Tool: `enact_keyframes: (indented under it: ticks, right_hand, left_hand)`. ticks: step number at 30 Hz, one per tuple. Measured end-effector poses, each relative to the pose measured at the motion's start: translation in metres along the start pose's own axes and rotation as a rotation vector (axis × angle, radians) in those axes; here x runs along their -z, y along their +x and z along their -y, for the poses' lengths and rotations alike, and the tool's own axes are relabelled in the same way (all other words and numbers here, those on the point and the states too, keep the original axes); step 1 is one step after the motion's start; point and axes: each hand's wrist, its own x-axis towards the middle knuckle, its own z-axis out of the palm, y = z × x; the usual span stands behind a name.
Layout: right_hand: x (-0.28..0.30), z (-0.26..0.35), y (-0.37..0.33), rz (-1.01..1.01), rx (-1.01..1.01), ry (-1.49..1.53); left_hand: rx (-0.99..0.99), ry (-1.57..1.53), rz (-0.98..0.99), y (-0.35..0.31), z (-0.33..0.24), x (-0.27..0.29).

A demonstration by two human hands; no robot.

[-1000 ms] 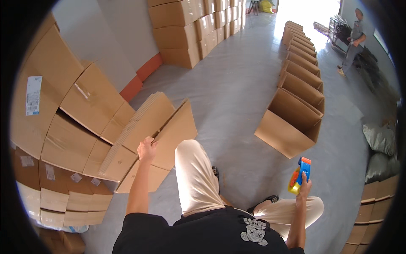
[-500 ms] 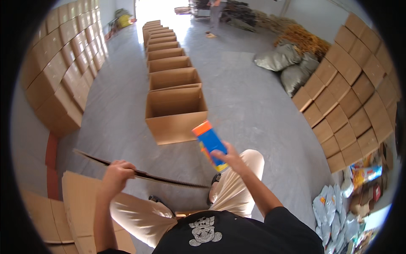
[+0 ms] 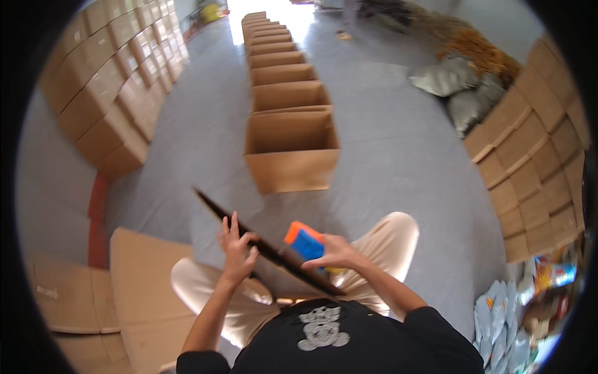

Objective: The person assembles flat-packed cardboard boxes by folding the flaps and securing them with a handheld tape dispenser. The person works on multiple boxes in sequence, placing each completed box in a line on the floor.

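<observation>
A folded-flat brown carton [image 3: 283,262] stands on edge, slanting between my legs. My left hand [image 3: 235,252] is at its upper edge, fingers spread and touching the cardboard rather than wrapped round it. In my right hand [image 3: 339,252], just right of the carton, is a boxy blue and orange tool [image 3: 305,242], its orange end pointing away from me. My fingers cover its near part, and its exact kind is unclear. Ahead, the nearest open-topped carton [image 3: 289,171] stands at the front of a long row.
Several cartons [image 3: 283,75] run in line towards the bright doorway. Stacked cartons [image 3: 109,87] rise at left, more stacks [image 3: 529,168] at right. Flat cardboard [image 3: 149,293] lies by my left leg. Grey sacks [image 3: 470,103] sit far right, grey plastic packages [image 3: 495,318] near right. A person's leg [image 3: 349,12] shows far off.
My left hand has loosened its grip and spread its fingers. The flat carton has swung steeper and shifted right. My right hand has brought the blue and orange tool down closer to it.
</observation>
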Motion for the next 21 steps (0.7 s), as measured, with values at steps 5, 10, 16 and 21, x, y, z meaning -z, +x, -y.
enact_keyframes:
  ticks: [5,10,16,21]
  right_hand:
    - [-0.031,0.021,-0.012,-0.442,0.023,-0.239]
    - [-0.040,0.025,-0.021,-0.556,0.062,-0.294]
    - [-0.015,-0.008,-0.017,-0.820,-0.050,-0.156]
    - [0.019,-0.007,-0.035,-0.848,0.034,0.721]
  left_hand:
    - [0.374,0.067,-0.421,0.008,0.053,0.015]
    - [0.652,-0.359,-0.309,0.019,0.111,0.056]
    - [0.187,-0.059,-0.024,0.043,0.145,0.079]
    - [0.314,0.348,0.464,0.069,0.115,0.092]
